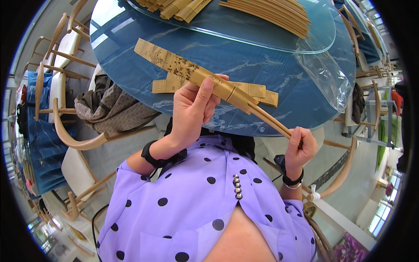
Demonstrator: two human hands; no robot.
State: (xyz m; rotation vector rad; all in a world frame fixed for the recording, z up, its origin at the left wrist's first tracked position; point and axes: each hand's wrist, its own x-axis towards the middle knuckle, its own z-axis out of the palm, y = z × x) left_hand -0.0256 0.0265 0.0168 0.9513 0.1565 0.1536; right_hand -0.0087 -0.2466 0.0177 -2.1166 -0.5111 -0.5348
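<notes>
As chopsticks (pixel 271 121) point rightward, diagonal, seemingly 2

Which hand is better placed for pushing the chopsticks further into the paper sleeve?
Probably the right hand: it pinches the free end of the chopsticks, roughly in line with the paper sleeve. The left hand grips that sleeve, so it looks better suited to steadying.

The gold paper sleeve (pixel 185 70) bears dark print, perhaps lettering, too small to read.
</notes>
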